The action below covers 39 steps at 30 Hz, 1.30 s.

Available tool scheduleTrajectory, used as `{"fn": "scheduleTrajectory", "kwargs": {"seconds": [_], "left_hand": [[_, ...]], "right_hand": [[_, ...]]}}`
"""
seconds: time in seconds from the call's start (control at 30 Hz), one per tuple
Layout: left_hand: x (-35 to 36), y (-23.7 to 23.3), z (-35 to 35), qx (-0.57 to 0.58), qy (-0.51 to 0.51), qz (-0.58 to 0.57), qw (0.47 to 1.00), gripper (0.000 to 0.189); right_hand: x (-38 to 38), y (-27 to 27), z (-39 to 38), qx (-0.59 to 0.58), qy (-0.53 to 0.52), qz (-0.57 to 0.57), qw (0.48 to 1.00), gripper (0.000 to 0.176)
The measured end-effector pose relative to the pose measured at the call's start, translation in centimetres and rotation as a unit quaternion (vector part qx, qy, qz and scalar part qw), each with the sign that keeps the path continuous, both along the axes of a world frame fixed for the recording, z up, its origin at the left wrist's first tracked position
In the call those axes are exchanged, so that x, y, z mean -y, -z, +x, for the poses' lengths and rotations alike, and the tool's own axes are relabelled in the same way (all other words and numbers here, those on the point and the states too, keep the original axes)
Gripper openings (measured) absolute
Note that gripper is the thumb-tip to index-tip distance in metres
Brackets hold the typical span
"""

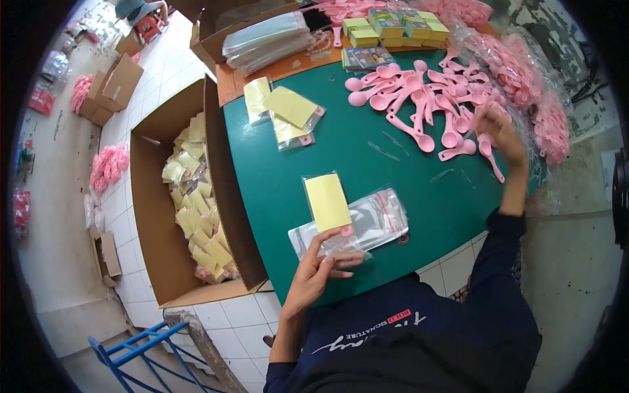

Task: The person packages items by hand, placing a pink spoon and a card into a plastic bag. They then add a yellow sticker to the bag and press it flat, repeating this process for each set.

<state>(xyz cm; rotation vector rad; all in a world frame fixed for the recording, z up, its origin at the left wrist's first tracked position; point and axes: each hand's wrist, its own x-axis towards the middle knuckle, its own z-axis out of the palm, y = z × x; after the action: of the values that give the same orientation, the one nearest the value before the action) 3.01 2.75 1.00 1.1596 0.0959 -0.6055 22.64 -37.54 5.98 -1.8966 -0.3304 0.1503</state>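
Observation:
My left hand (318,272) is closed on the lower end of a clear plastic bag (344,250). A yellow card (329,202) shows inside this bag, with a bit of pink plastic at its lower corner. Beneath it lies a stack of clear bags (386,215) with a reddish strip near one end. Over at the right, my right hand (501,134) hovers at the edge of a heap of pink measuring spoons (419,85). Its fingers look curved and apart, and I see no spoon in them. One pink spoon (490,157) lies just below that hand.
Filled bags with yellow cards (291,108) lie on the green table (275,177). A cardboard box (154,229) of similar packets stands left. Card stacks (386,26) and clear sleeves (268,40) sit at the back; bagged pink spoons (511,65) line the right edge.

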Motion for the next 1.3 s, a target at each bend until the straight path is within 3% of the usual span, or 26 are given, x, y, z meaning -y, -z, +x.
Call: {"fn": "scheduleTrajectory", "kwargs": {"seconds": [0.03,0.07,0.17,0.23,0.27,0.3,0.37,0.43,0.53,0.63,0.67,0.77,0.87,0.97,1.07,1.3], "left_hand": [[-0.1,0.2,-0.3,0.000,0.008,-0.002,1.000,0.038],[-0.2,0.5,-0.4,0.004,0.013,-0.006,1.000,0.036],[0.1,0.7,-0.6,0.004,0.001,-0.031,1.000,0.030],[0.2,1.0,-0.9,0.019,-0.003,-0.041,0.999,0.029],[0.4,1.0,-1.0,0.029,-0.012,-0.056,0.998,0.029],[0.5,0.9,-1.2,0.038,-0.019,-0.069,0.997,0.028],[0.2,0.7,-1.6,0.055,-0.015,-0.075,0.996,0.027],[-0.4,0.5,-1.9,0.078,0.005,-0.066,0.995,0.027],[-2.2,0.0,-2.4,0.006,-0.015,-0.062,0.998,0.022],[-0.9,0.3,-2.1,0.109,-0.067,0.195,0.972,0.022],[-0.6,-0.1,-1.8,0.121,-0.037,0.217,0.968,0.023],[-0.4,1.1,-1.9,0.093,-0.049,0.161,0.981,0.016],[0.5,1.4,-2.2,0.076,-0.086,0.208,0.971,0.011],[1.0,1.6,-2.3,0.132,-0.130,0.246,0.951,0.010],[1.6,1.8,-2.4,0.153,-0.178,0.277,0.932,0.010],[2.0,1.9,-2.7,0.044,-0.251,0.228,0.940,0.011]], "right_hand": [[3.4,1.6,1.3,0.086,0.082,-0.136,0.984,0.021],[6.5,3.0,2.5,0.146,0.174,-0.271,0.936,0.031],[6.4,2.8,-1.5,0.135,0.194,-0.463,0.854,0.043],[-7.1,1.4,-6.2,0.196,0.108,-0.312,0.923,0.053],[-11.2,0.7,-8.1,0.140,-0.086,-0.215,0.963,0.059],[-14.3,2.0,-9.9,0.202,-0.173,-0.200,0.943,0.063],[-18.7,3.6,-13.4,0.104,-0.229,-0.153,0.956,0.046],[-19.6,5.6,-14.1,0.128,-0.202,-0.109,0.965,0.034],[-19.5,5.7,-14.0,0.115,-0.187,-0.067,0.973,0.020],[-19.2,4.9,-13.9,0.078,-0.193,-0.030,0.978,0.017],[-19.1,4.8,-13.9,0.067,-0.199,-0.016,0.978,0.017],[-18.6,4.9,-14.0,0.000,-0.191,0.014,0.982,0.014],[-18.7,4.9,-14.4,-0.142,-0.120,0.092,0.978,0.011],[-18.9,5.5,-14.6,-0.259,-0.098,0.155,0.948,0.011],[-19.8,4.9,-14.8,-0.266,-0.058,0.119,0.955,0.011],[-20.7,5.2,-15.1,-0.235,-0.001,0.089,0.968,0.007]]}}
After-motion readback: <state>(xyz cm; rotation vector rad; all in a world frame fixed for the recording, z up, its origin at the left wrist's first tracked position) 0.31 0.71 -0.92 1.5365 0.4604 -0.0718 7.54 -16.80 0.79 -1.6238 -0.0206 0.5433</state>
